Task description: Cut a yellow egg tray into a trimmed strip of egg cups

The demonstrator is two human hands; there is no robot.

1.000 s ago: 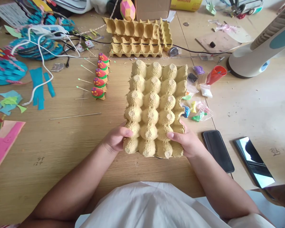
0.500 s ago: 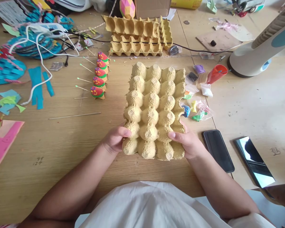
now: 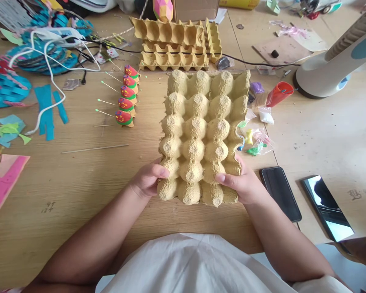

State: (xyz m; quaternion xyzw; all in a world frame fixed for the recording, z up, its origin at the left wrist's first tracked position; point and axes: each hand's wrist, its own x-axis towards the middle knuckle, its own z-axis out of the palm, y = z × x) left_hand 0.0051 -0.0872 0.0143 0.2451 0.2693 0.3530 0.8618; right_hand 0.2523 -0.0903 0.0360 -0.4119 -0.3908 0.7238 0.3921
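A yellow pulp egg tray [image 3: 194, 149] is held above the wooden table, its rows of rounded bumps turned toward me and its far end tilted up. My left hand [image 3: 149, 178] grips its near left edge, thumb on a bump and fingers hidden beneath. On the near right edge my right hand [image 3: 239, 181] is closed the same way, thumb on top. Left of the tray stands a row of painted red and green egg-carton caterpillars [image 3: 127, 103], with thin green-tipped sticks [image 3: 106, 113] beside them.
More egg-carton pieces [image 3: 173, 55] lie at the back. To the right are small bags of coloured clay [image 3: 256, 147], a red cup [image 3: 283, 93], a fan base [image 3: 317, 83] and two phones [image 3: 280, 193]. A white cable [image 3: 53, 69] and blue paper strips [image 3: 44, 113] lie left.
The tray's far end has risen toward me and leans slightly right, covering more of the clay bags. Both hands keep their hold.
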